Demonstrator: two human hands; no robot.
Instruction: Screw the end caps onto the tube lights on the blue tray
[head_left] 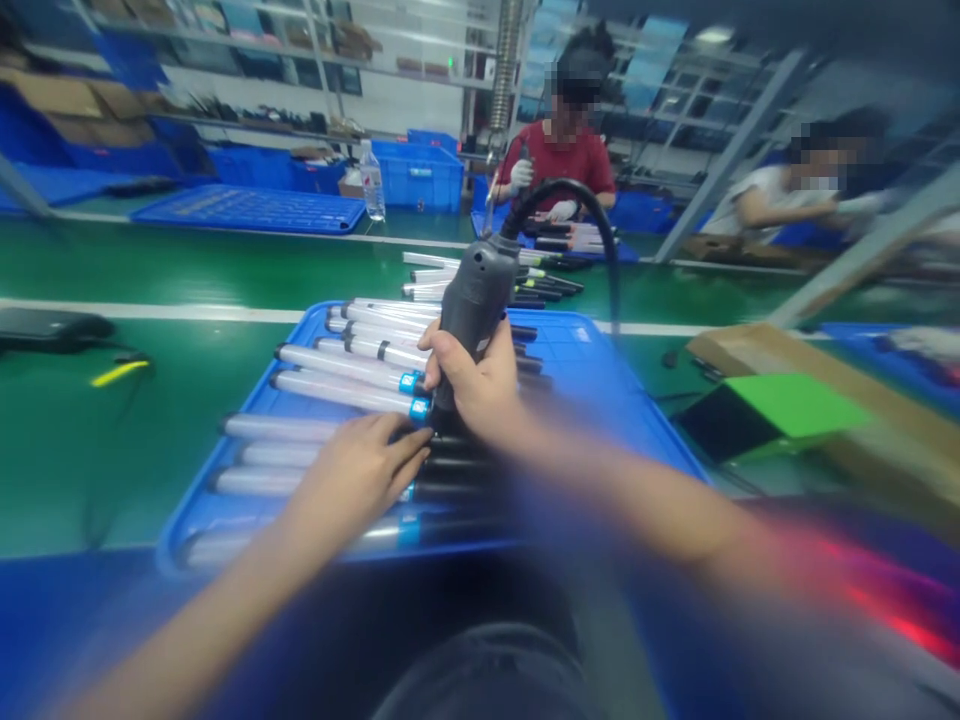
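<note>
My right hand (487,385) is wrapped round a dark grey electric screwdriver (480,285), which stands upright with its tip down over the sticks. A black cable loops from its top. My left hand (364,460) lies low with its fingers closed on a clear light stick, close by the screwdriver's tip. The hand covers much of that stick, and the exact point of contact is hidden. Several more light sticks (337,365), clear tubes with black handles and some blue labels, lie in a row across the blue tray (592,365) under both hands.
More sticks (536,285) lie on the green table (247,270) beyond the tray. A water bottle (371,182) and a blue bin (420,175) stand farther back. At right are a green-topped box (791,405) and a cardboard piece (750,350). Two people work opposite.
</note>
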